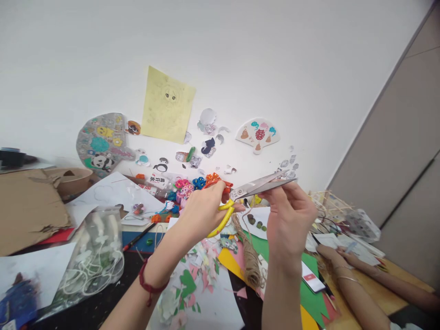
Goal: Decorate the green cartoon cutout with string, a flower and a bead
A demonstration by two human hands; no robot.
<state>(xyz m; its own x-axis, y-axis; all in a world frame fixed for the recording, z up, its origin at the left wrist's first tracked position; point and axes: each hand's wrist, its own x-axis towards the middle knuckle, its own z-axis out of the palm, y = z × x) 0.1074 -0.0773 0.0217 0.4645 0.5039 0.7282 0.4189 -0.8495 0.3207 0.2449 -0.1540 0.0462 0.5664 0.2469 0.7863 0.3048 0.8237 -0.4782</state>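
Observation:
My left hand [202, 206] is wrapped round the handles of a pair of scissors [254, 187], one handle orange and one yellow. The blades point right and stand slightly apart. My right hand [288, 213] is raised at the blade tips, its fingers pinched together; what they hold is too small to make out. A thin strand of twine hangs between my hands, above a roll of brown twine [252, 266] on the table. Green and pink paper scraps [189, 284] lie below my left hand.
A plastic bag with white cords [96, 256] and cardboard [30, 206] lie at the left. Another person's arms [357, 284] rest at the right, near a phone [312, 277]. Drawings and stickers cover part of the wall behind, including a yellow sheet [167, 110].

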